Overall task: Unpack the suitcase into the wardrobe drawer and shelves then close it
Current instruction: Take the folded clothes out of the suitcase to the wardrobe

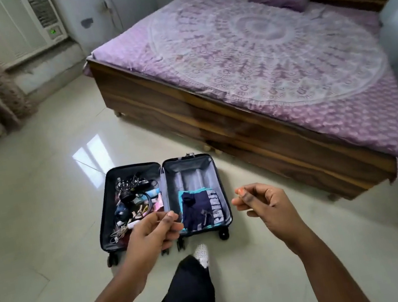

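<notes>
The suitcase (161, 202) is lying open on the floor (43, 203) beside the bed (256, 62). Over it, the left hand (153, 231) and right hand (262, 203) are hovering apart, fingers loosely curled, holding nothing. Folded clothes (200, 210) inside are showing white lettering, not clearly readable.

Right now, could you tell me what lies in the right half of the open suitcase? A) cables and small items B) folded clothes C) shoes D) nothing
B: folded clothes, dark blue over teal, lie at the near end of the suitcase's right half.
</notes>
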